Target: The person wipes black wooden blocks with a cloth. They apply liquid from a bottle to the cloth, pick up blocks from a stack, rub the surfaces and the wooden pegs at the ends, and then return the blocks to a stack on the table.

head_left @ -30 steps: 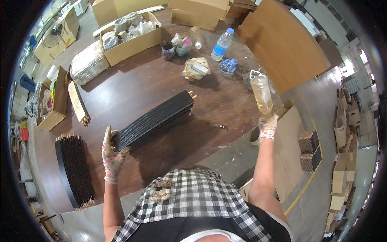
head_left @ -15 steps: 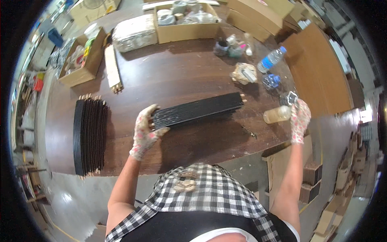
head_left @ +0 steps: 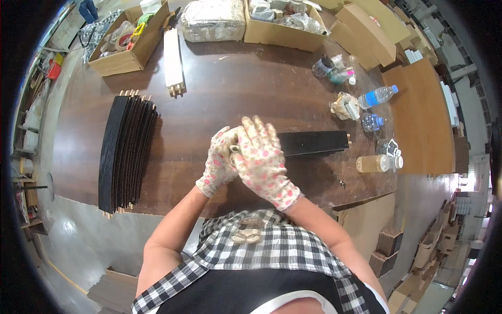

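Note:
Both my hands wear pale gloves with pink dots and meet at the middle of the table. My left hand (head_left: 218, 162) is closed at the left end of a black bar-shaped bundle (head_left: 316, 142) with light wooden pegs at its right end. My right hand (head_left: 264, 165) lies against the left one, its fingers stretched out over the bundle. A small greyish bit shows between the thumbs, too small to name. The bundle's left end is hidden behind the gloves. To the left stands a row of similar black slats (head_left: 125, 154) with pegs sticking out.
On the table's right are a jar of tan liquid (head_left: 372, 164), a clear container (head_left: 387, 147), two water bottles (head_left: 377, 97) and a crumpled wad (head_left: 345, 106). Boxes of supplies (head_left: 286, 32) (head_left: 124, 62), a wrapped package (head_left: 213, 21) and a white pegged piece (head_left: 172, 62) lie farther back.
My right hand has come from the jar and clear container at the right to my left hand. The view has shifted, and the bundle now lies flatter and partly behind my gloves.

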Demonstrator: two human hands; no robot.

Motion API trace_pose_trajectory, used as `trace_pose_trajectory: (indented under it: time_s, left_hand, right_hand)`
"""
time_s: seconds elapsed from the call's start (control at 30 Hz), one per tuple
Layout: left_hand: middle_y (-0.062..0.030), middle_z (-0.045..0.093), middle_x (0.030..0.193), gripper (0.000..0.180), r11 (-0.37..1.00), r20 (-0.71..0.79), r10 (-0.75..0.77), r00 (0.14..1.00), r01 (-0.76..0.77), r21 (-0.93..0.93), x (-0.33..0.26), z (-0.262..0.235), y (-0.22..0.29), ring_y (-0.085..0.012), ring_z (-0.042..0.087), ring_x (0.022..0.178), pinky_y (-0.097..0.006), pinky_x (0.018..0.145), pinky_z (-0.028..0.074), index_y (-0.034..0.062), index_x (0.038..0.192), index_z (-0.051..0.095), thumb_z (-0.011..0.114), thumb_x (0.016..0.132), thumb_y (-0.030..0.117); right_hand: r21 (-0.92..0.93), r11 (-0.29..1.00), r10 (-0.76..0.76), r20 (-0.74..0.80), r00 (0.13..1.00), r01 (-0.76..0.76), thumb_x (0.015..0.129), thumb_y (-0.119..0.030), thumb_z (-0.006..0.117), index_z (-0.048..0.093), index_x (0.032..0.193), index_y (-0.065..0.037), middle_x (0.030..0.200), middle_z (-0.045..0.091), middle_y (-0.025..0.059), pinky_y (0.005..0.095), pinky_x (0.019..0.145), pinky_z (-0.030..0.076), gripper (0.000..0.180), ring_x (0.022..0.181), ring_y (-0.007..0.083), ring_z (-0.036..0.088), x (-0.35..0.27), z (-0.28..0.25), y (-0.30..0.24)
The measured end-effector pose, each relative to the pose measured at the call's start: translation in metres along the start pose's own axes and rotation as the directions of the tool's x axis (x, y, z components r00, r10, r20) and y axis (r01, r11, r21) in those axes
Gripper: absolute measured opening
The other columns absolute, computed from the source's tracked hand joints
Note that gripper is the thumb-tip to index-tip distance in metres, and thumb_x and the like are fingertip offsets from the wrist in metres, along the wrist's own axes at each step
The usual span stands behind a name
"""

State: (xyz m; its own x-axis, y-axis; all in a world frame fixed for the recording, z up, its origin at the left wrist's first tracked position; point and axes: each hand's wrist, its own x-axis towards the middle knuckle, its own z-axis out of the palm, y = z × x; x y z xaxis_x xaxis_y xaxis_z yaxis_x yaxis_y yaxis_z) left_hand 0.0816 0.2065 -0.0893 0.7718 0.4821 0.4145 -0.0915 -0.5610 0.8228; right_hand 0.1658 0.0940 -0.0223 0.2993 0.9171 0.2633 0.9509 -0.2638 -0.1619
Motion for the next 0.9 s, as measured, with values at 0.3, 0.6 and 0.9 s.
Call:
trace_pose_trajectory:
  time_s: [0.3,0.6,0.9]
  left_hand:
    - [-0.0146,0.062,0.122,0.056,0.995,0.034,-0.004,0.999,0.001,0.096,0.007,0.001,0.010,-0.0287,0.054,0.122,-0.046,0.111,0.031,0.0103,0.116,0.062,0.079,0.069,0.036]
    - [-0.0152,0.047,0.139,0.060,0.959,0.165,-0.217,0.962,0.242,-0.148,0.009,0.000,0.020,-0.0282,0.051,0.124,-0.041,0.090,0.056,0.0033,0.118,0.061,0.086,0.069,0.028]
    - [-0.0144,0.048,0.135,0.068,0.925,0.177,-0.265,0.948,0.302,-0.232,0.013,-0.008,0.033,-0.0248,0.059,0.113,-0.036,0.089,0.055,0.0012,0.119,0.059,0.085,0.069,0.040]
  right_hand:
    - [-0.173,0.985,0.041,0.063,0.997,-0.030,0.095,-0.036,0.051,0.051,0.134,0.002,0.147,0.040,0.0214,0.0523,0.116,0.018,0.054,0.140,0.0373,0.032,-0.002,-0.001,0.007]
    - [-0.174,0.823,0.516,-0.168,0.840,-0.540,0.100,-0.039,0.039,0.042,0.139,0.004,0.149,0.035,0.0234,0.0512,0.117,0.015,0.058,0.142,0.0370,0.028,-0.053,-0.013,0.144]
    - [0.194,0.640,0.768,-0.122,0.629,-0.744,0.100,-0.037,0.043,0.062,0.118,-0.001,0.112,0.067,0.0160,0.0407,0.092,0.048,0.044,0.104,0.0316,0.063,-0.091,-0.046,0.216]
